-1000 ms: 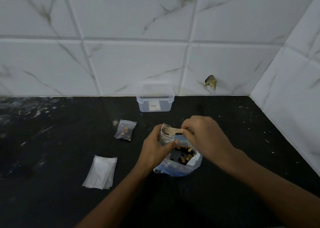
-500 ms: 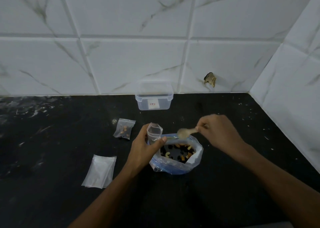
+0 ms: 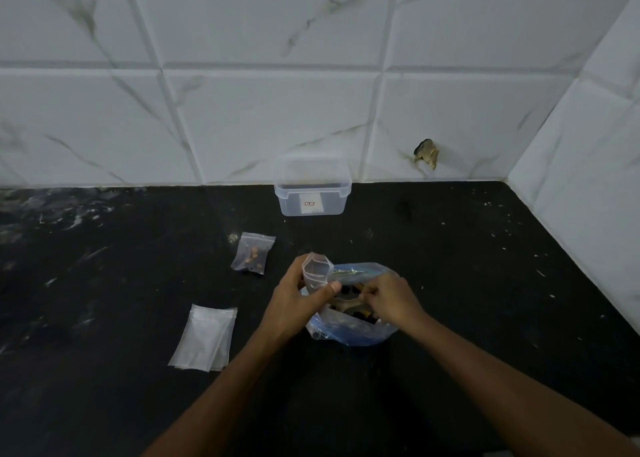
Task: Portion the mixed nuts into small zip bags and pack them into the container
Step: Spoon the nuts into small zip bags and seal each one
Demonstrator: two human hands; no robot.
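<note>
Held upright in left hand point(image 3: 294, 304), pinched below its open mouth: small zip bag point(image 3: 316, 271), flimsy and slippery. Dipped into blue nut bag point(image 3: 349, 328), right hand point(image 3: 391, 300), clenched on spoon point(image 3: 348, 307).

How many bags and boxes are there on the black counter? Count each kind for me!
Big blue-tinted bag of nuts: 1
Small zip bag held open by the left hand: 1
Small zip bag already filled: 1
Pile of empty small bags: 1 pile, number of bags unclear
Clear container: 1
Total: 5
</note>
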